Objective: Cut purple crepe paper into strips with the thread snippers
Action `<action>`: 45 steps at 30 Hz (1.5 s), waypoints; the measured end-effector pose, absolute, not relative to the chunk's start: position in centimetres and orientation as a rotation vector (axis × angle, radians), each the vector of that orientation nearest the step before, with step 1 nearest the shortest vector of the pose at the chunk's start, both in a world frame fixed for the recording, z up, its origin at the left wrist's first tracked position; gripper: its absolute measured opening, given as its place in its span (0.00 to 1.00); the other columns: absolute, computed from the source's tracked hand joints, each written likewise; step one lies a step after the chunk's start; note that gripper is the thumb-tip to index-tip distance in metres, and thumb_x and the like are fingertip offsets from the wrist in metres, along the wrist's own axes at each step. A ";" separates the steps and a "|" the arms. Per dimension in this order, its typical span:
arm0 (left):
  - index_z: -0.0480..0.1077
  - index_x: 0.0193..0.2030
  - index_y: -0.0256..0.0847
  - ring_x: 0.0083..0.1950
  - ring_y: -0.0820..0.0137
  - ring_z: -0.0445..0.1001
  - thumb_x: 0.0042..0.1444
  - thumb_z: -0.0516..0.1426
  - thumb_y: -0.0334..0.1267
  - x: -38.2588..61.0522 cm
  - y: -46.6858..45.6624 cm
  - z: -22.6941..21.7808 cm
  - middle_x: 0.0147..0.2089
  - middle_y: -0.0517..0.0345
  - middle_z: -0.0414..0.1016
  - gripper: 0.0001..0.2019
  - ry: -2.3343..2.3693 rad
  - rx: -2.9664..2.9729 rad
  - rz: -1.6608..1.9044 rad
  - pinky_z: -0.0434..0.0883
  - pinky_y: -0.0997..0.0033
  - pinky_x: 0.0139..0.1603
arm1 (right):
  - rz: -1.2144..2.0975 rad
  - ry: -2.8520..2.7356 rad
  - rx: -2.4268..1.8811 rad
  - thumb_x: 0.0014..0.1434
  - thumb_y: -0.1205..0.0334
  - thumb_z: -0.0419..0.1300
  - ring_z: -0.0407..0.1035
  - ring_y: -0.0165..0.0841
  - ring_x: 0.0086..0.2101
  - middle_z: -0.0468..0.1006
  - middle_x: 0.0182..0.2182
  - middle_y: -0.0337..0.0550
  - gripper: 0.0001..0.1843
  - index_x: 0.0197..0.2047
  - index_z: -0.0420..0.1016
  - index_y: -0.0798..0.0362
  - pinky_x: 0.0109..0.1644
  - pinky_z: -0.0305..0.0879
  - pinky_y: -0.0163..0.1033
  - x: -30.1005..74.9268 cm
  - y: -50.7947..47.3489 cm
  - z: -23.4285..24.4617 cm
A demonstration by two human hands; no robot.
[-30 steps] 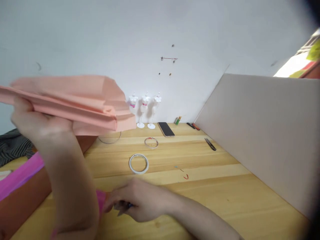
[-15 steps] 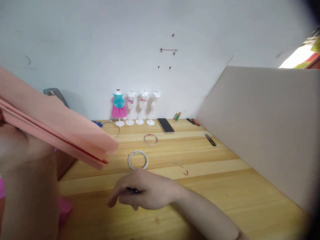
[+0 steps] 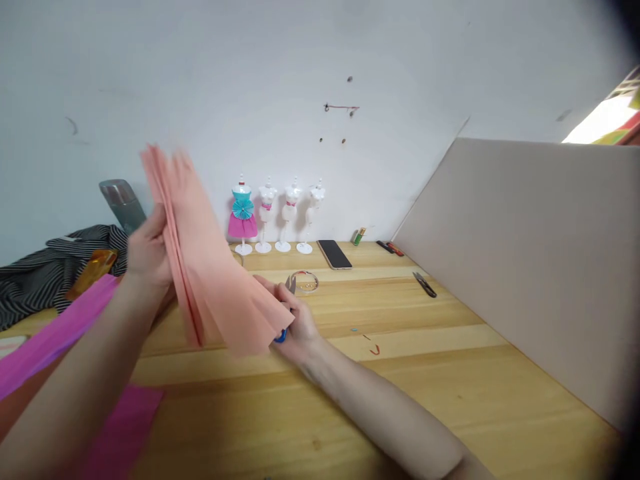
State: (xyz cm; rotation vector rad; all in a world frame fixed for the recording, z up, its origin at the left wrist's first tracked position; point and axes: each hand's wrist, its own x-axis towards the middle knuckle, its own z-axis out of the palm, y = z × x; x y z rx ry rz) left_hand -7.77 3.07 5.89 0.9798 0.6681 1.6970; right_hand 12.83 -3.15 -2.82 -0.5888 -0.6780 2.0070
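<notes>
My left hand (image 3: 147, 250) grips a folded stack of peach crepe paper (image 3: 210, 280) and holds it up over the wooden table (image 3: 400, 373). The paper hangs down toward the middle of the table and is blurred by motion. My right hand (image 3: 295, 320) is closed on small scissors (image 3: 286, 313) with a blue handle, their metal tip pointing up beside the paper's lower edge. Part of my right hand is hidden behind the paper.
Several small dress-form figures (image 3: 277, 213) stand at the back wall, one in a teal and pink dress. A phone (image 3: 334, 254), a wire ring (image 3: 303, 281), thread snips (image 3: 424, 284), pink paper (image 3: 55, 333), striped cloth (image 3: 45, 267) and a grey partition board (image 3: 540, 253) surround the work area.
My left hand swung the peach paper from the left edge in toward the middle and tilted it downward. My right hand rose from the table with the scissors and met the paper's edge.
</notes>
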 end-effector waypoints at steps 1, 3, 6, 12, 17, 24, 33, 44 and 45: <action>0.73 0.41 0.38 0.47 0.67 0.77 0.63 0.50 0.45 -8.3 4.0 5.3 0.42 0.51 0.80 0.15 0.721 0.913 1.627 0.74 0.69 0.53 | 1.988 -0.678 -0.583 0.53 0.51 0.60 0.50 0.24 0.15 0.68 0.21 0.33 0.19 0.45 0.73 0.51 0.17 0.44 0.31 13.0 -2.8 -2.9; 0.73 0.38 0.37 0.36 0.67 0.79 0.62 0.51 0.43 -9.5 6.1 3.8 0.33 0.51 0.81 0.14 0.938 0.837 1.432 0.77 0.70 0.44 | 1.934 -0.704 -0.596 0.46 0.60 0.65 0.48 0.22 0.14 0.67 0.18 0.29 0.20 0.45 0.73 0.51 0.17 0.39 0.30 13.1 -2.4 -3.4; 0.73 0.35 0.33 0.26 0.64 0.77 0.57 0.55 0.36 -11.4 8.7 1.5 0.26 0.48 0.79 0.08 1.099 0.821 1.248 0.78 0.65 0.31 | 1.865 -0.785 -0.687 0.39 0.68 0.67 0.48 0.18 0.13 0.76 0.24 0.34 0.20 0.40 0.76 0.55 0.16 0.36 0.30 12.8 -2.0 -4.2; 0.74 0.37 0.32 0.29 0.59 0.79 0.43 0.63 0.26 -12.4 10.0 -0.6 0.31 0.44 0.80 0.11 1.184 0.923 1.037 0.78 0.63 0.29 | 1.915 -0.883 -0.780 0.42 0.67 0.63 0.50 0.18 0.14 0.82 0.34 0.45 0.16 0.38 0.77 0.58 0.16 0.36 0.30 12.5 -1.8 -5.5; 0.74 0.41 0.34 0.32 0.61 0.79 0.40 0.64 0.28 -13.4 10.1 0.0 0.35 0.45 0.80 0.17 1.129 1.014 0.998 0.78 0.64 0.34 | 1.904 -0.952 -0.806 0.42 0.67 0.62 0.51 0.18 0.13 0.82 0.32 0.44 0.14 0.36 0.78 0.58 0.17 0.36 0.31 12.4 -2.1 -5.6; 0.73 0.36 0.36 0.32 0.58 0.79 0.35 0.61 0.26 -15.1 11.5 -1.0 0.33 0.48 0.79 0.17 1.298 1.038 0.996 0.79 0.62 0.32 | 1.916 -0.928 -0.834 0.39 0.68 0.61 0.50 0.18 0.12 0.80 0.24 0.42 0.12 0.31 0.77 0.59 0.17 0.34 0.33 12.2 -2.1 -5.3; 0.75 0.39 0.39 0.36 0.62 0.79 0.35 0.62 0.26 -15.3 11.4 1.2 0.36 0.52 0.80 0.19 1.217 1.180 0.995 0.78 0.67 0.38 | 1.929 -0.957 -0.848 0.40 0.69 0.61 0.51 0.19 0.12 0.80 0.25 0.42 0.10 0.30 0.77 0.59 0.17 0.35 0.32 12.2 -2.0 -5.8; 0.77 0.38 0.40 0.36 0.61 0.79 0.36 0.63 0.28 -15.4 11.8 3.7 0.36 0.50 0.80 0.17 1.227 1.294 0.924 0.77 0.64 0.39 | 1.930 -0.958 -0.885 0.38 0.68 0.61 0.52 0.19 0.11 0.80 0.24 0.42 0.10 0.29 0.75 0.58 0.16 0.35 0.32 12.1 -1.9 -5.8; 0.77 0.38 0.39 0.35 0.61 0.79 0.36 0.63 0.28 -15.4 11.8 3.9 0.36 0.50 0.80 0.17 1.234 1.296 0.913 0.77 0.63 0.39 | 1.931 -0.956 -0.887 0.38 0.68 0.61 0.52 0.19 0.11 0.80 0.24 0.42 0.11 0.29 0.75 0.58 0.16 0.35 0.32 12.1 -1.9 -5.7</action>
